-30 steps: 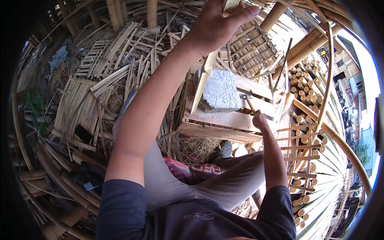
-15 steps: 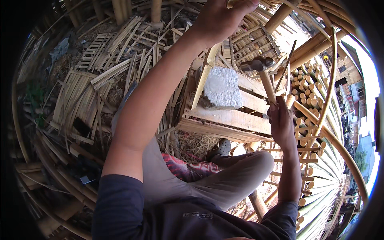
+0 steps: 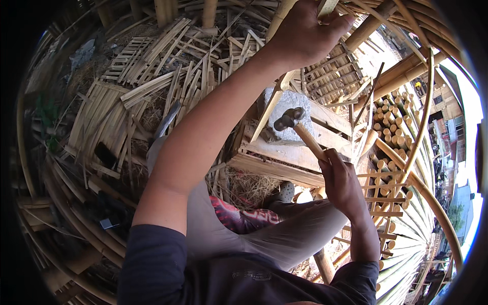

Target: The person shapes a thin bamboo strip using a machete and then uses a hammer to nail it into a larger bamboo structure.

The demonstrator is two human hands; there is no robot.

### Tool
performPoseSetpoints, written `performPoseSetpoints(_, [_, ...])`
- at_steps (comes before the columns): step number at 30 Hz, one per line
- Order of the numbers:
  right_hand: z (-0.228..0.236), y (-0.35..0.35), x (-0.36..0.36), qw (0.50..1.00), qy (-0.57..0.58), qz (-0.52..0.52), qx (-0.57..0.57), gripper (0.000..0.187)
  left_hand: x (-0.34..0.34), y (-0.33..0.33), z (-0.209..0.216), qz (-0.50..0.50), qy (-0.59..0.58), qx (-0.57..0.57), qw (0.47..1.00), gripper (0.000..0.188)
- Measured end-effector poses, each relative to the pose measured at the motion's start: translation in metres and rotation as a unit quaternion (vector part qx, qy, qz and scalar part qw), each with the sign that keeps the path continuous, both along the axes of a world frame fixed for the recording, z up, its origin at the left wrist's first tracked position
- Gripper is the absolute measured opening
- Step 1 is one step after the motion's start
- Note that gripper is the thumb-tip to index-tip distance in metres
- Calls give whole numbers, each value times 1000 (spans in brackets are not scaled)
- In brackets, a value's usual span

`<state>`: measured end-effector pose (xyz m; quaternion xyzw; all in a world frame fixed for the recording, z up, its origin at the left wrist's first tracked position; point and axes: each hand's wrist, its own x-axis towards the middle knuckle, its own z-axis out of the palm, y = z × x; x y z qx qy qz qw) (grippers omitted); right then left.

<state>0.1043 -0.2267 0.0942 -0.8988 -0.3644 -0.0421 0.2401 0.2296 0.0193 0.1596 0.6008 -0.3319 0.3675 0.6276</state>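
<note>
Heaps of split slats (image 3: 99,129) lie over the straw-strewn floor (image 3: 248,189), with upright posts (image 3: 209,14) behind. A lattice panel (image 3: 333,76) sits past the low, slatted wooden counter (image 3: 284,152). Stacked bamboo (image 3: 394,119) on the right catches sun; the left side is dim. Beyond, buildings (image 3: 454,122) and green foliage (image 3: 456,216) stand in glaring daylight (image 3: 465,86).

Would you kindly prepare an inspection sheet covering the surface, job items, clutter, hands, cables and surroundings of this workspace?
Surface: pale slatted wooden crate, bearing a rough grey block.
Job items: split yellowish bamboo strip; metal-headed wooden-handled hammer.
Clutter: loose pale flat slats to the left.
Hands: left hand grips the strip; right hand grips the hammer's handle.
Cables: nothing seen.
Surroundings: stacked round tan bamboo poles to the right.
</note>
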Motion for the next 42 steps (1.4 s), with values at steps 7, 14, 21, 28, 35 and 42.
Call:
performPoseSetpoints(7, [27, 15, 2, 978, -21, -96, 182, 17, 17, 0, -5, -3, -12, 61, 998, 42])
performPoseSetpoints(14, [-2, 2, 3, 998, -17, -50, -37, 11, 0, 8, 7, -85, 58, 63, 993, 56])
performPoseSetpoints(21, [1, 4, 3, 980, -84, -93, 157, 11, 1, 6, 1, -154, 118, 44, 980, 59])
performPoseSetpoints(28, [-16, 2, -6, 998, 17, -38, -52, 11, 5, 9, 0, -153, 44, 69, 985, 59])
performPoseSetpoints(35, [1, 19, 2, 987, -64, -97, 107, 10, 16, 2, -5, -100, -18, 68, 993, 59])
performPoseSetpoints(42, [18, 6, -13, 989, -81, -92, 82, 17, 5, 5, -3, -77, -1, 73, 994, 59])
